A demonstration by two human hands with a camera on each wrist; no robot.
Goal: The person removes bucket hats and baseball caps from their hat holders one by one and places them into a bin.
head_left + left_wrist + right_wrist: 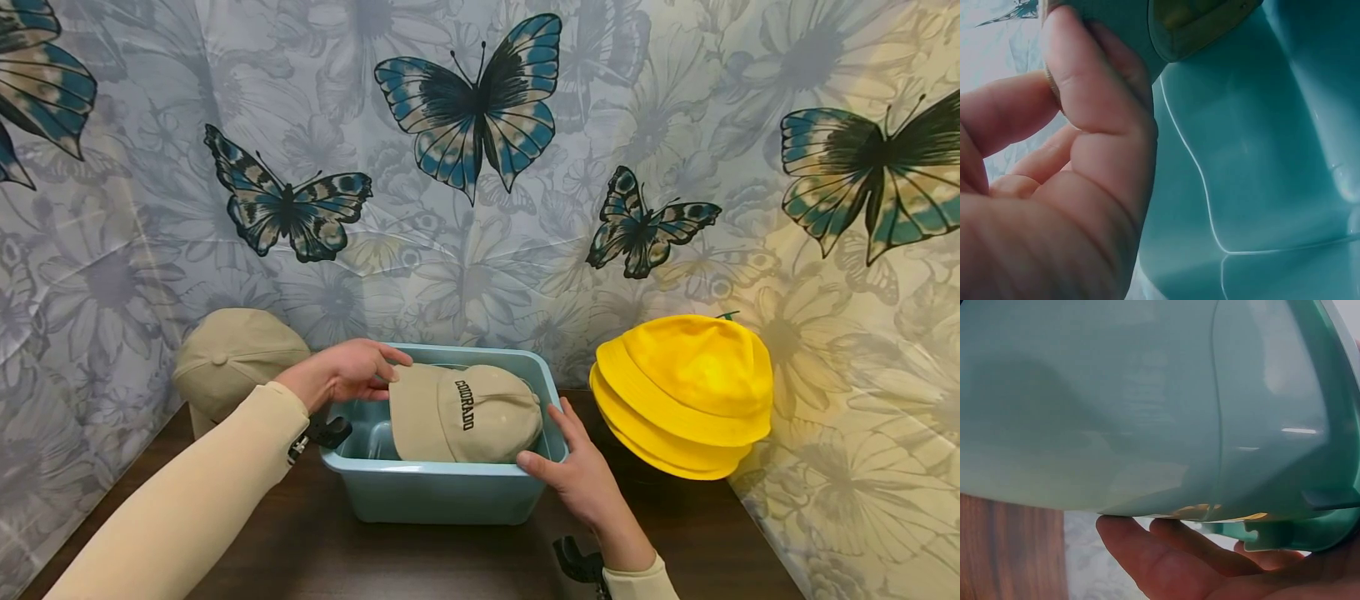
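A beige baseball cap with dark "COLORADO" lettering lies inside a light-blue plastic tub, its brim toward the left. My left hand pinches the edge of that brim between thumb and fingers, over the tub's left side. Close up in the left wrist view, the left thumb presses on the brim, with the tub's glossy inner wall beside it. At the front right corner, my right hand holds the tub, thumb at the front rim and fingers along the right side. The right wrist view shows its fingers against the outer wall.
Another beige cap stands at the back left, crown up. Several yellow bucket hats are stacked at the right. Everything is on a dark wooden table, with a butterfly-print cloth hanging behind.
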